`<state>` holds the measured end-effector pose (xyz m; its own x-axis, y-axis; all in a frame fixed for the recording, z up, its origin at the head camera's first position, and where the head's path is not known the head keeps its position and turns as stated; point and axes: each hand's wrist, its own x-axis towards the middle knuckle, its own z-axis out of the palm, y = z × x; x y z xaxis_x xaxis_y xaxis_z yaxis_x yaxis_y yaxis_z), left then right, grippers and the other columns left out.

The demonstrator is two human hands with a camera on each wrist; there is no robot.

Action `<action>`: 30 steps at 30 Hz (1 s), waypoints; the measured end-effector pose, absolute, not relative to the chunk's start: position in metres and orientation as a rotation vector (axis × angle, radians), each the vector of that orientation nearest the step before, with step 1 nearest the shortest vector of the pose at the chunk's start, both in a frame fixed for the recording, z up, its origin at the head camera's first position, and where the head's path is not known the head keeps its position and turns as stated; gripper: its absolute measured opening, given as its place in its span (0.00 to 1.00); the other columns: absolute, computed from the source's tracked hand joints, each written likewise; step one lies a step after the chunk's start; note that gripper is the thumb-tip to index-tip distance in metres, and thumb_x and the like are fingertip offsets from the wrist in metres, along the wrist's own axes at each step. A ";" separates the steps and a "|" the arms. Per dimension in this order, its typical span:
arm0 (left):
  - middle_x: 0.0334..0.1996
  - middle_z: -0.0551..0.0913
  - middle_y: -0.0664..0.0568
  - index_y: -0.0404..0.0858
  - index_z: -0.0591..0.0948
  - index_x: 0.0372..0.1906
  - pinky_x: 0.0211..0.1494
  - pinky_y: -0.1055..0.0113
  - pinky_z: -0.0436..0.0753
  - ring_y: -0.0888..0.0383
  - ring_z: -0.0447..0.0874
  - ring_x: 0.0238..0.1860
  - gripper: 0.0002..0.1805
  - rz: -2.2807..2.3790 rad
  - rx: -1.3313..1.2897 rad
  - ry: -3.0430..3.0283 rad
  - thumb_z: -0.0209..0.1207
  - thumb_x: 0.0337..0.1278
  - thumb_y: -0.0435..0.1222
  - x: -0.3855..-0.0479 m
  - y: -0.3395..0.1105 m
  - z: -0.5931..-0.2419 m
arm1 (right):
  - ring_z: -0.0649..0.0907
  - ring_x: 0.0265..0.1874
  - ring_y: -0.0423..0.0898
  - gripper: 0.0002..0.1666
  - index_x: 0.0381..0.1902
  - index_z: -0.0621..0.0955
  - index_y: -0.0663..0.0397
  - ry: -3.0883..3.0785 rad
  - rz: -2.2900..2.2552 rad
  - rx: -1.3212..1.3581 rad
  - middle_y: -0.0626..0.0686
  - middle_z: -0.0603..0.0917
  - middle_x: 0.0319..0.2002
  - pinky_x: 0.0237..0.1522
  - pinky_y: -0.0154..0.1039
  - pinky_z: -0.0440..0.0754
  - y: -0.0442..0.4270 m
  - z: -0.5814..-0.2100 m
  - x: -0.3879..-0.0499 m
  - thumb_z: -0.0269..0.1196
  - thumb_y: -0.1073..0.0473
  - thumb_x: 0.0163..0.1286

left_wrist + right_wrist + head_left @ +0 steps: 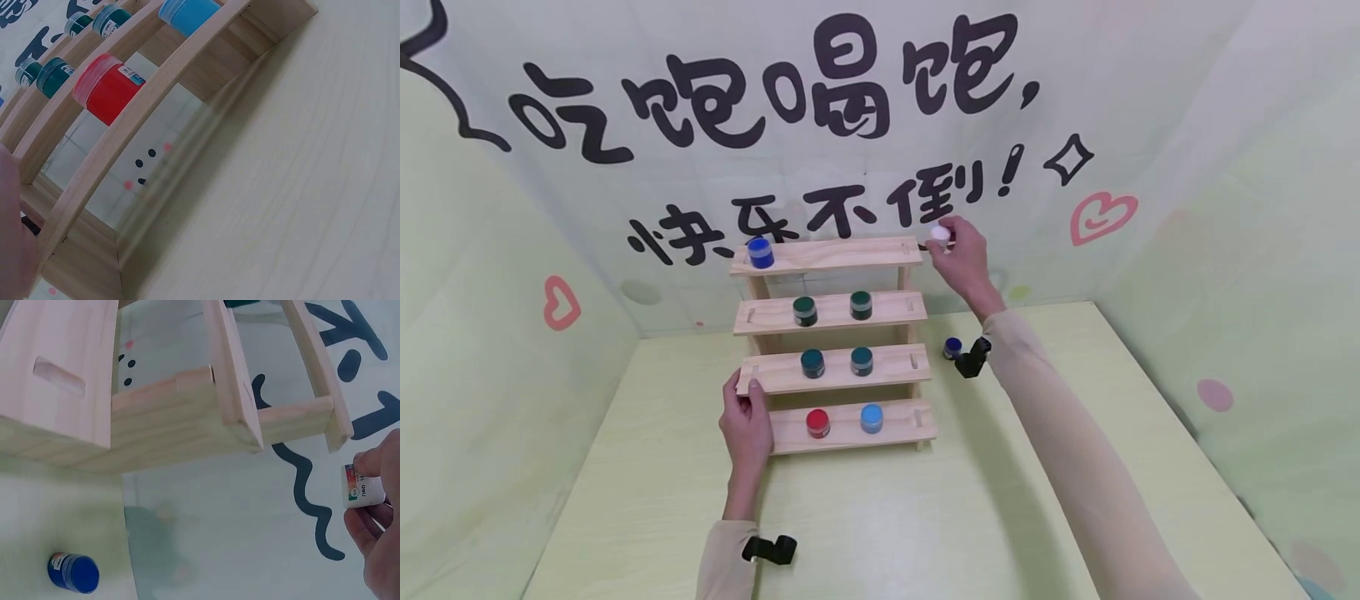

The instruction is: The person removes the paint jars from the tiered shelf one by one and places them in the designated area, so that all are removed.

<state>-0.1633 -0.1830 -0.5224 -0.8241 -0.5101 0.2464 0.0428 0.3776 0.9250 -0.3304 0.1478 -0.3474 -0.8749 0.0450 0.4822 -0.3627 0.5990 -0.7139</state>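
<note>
A four-tier wooden rack point(842, 373) stands on the table. My left hand point(747, 425) grips its left end near the two lower tiers; in the left wrist view only part of that hand point(12, 231) shows. Between thumb and fingers my right hand point(962, 257) pinches a white jar point(940, 236), just right of the top tier and apart from it. The right wrist view shows the white jar point(362, 486) with a label, held by the right hand point(381, 512). A blue jar point(761, 253) sits at the top tier's left end.
Two green jars point(805, 311) stand on the second tier, two teal jars point(812, 363) on the third. The bottom tier bears a red jar point(817, 423) and a light blue jar point(872, 418). A dark blue jar point(952, 348) stands on the table right of the rack.
</note>
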 end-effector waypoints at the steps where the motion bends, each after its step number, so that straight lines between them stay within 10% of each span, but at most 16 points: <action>1: 0.43 0.85 0.39 0.45 0.70 0.72 0.35 0.79 0.71 0.57 0.73 0.35 0.28 -1.457 0.401 -2.140 0.46 0.78 0.53 -0.163 -0.183 -0.522 | 0.82 0.50 0.58 0.22 0.56 0.77 0.72 -2.374 1.215 0.249 0.67 0.82 0.52 0.54 0.48 0.81 0.150 -0.348 -0.330 0.65 0.67 0.66; 30: 0.31 0.81 0.42 0.42 0.71 0.71 0.30 0.76 0.69 0.58 0.71 0.29 0.26 -1.414 0.393 -2.130 0.46 0.78 0.51 -0.162 -0.181 -0.519 | 0.80 0.51 0.60 0.24 0.59 0.75 0.73 -2.499 1.276 0.110 0.68 0.80 0.54 0.56 0.51 0.80 0.199 -0.405 -0.314 0.64 0.65 0.68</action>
